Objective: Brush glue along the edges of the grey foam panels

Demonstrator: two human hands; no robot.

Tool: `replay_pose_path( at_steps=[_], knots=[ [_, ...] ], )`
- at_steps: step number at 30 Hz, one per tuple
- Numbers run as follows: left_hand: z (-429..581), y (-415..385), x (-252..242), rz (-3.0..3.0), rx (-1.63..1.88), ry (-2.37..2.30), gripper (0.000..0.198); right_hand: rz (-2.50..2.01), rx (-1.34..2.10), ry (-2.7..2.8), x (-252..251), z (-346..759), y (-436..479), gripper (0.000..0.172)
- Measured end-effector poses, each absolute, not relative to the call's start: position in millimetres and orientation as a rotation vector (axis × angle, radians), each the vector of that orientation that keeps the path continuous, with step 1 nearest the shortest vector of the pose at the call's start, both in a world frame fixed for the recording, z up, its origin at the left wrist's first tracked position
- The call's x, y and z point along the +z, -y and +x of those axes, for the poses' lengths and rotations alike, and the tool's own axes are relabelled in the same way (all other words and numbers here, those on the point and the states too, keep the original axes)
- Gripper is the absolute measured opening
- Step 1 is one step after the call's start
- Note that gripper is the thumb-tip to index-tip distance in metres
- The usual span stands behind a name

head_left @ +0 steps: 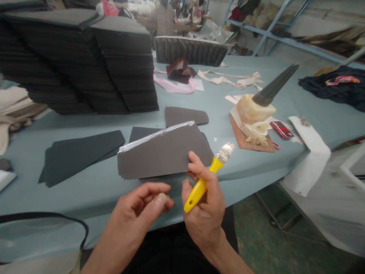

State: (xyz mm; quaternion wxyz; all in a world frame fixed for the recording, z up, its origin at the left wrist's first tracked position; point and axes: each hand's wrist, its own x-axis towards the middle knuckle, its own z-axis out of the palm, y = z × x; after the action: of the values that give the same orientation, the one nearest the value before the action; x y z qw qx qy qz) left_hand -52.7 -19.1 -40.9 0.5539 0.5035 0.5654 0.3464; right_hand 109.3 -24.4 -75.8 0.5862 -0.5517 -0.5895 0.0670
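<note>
My right hand (207,201) is closed around the yellow handle of a paintbrush (198,190), whose bristles are coated white and point up and away. Fingertips of that hand also touch the lower right edge of a grey foam-like panel (162,152). A white coated strip runs along the panel's far edge, and its near edge looks lifted off the table. My left hand (142,209) hovers just below the panel, fingers loosely curled and apart, with nothing visible in it. More grey pieces (185,116) lie behind and partly under this panel.
Dark panels (82,156) overlap on the blue-green table (102,201) at left, before tall black stacks (125,68). At right, a yellowish block (253,108) holding a dark cone stands on a brown board (242,140), near a red box (281,130) and a white strip (310,160).
</note>
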Motion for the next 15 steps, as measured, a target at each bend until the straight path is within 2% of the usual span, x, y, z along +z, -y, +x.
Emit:
replay_pose_path(
  at_steps=[2,5,9,15],
  knots=[
    [-50.9,23.5,-30.1,1.448,0.800,-1.333,0.026,-1.284,0.164,1.379,-77.2,108.9,24.6,0.037],
    [-54.5,18.7,-13.2,1.838,0.947,-1.294,0.013,-1.289,0.172,1.403,-77.0,109.5,24.2,0.038],
    [-65.8,-22.8,-2.6,2.205,1.004,-1.225,0.026,-1.292,0.155,1.448,-76.7,110.7,21.6,0.039],
    [-57.9,-94.0,-15.4,2.573,0.582,-1.029,0.042,-1.312,0.085,1.492,-75.2,112.0,15.6,0.037]
  ],
)
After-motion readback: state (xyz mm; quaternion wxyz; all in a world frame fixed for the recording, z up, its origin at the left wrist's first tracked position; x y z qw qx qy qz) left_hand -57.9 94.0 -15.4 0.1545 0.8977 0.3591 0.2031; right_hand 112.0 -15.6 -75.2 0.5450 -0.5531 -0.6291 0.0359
